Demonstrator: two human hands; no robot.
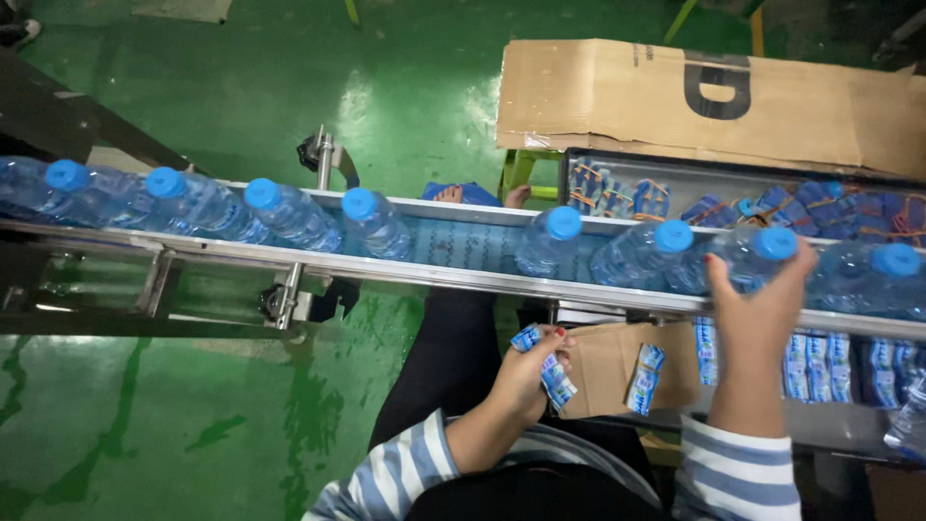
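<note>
Clear water bottles with blue caps stand in a row on a conveyor belt [453, 241] that crosses the view. My right hand [757, 309] is wrapped around one bottle [762, 256] near the belt's right end. My left hand [531, 371] is below the belt, closed on small blue and white label sleeves [552, 371]. More such sleeves [644, 378] lie on a piece of cardboard [608, 371] between my hands. Both my sleeves are striped blue and white.
A tray [694, 183] behind the belt holds bundles of blue labels tied with bands. A flattened cardboard box [627, 96] lies over its far side. More label stacks [839, 367] sit under the belt at right. The floor [241, 77] is green. Bare toes [449, 194] show past the belt.
</note>
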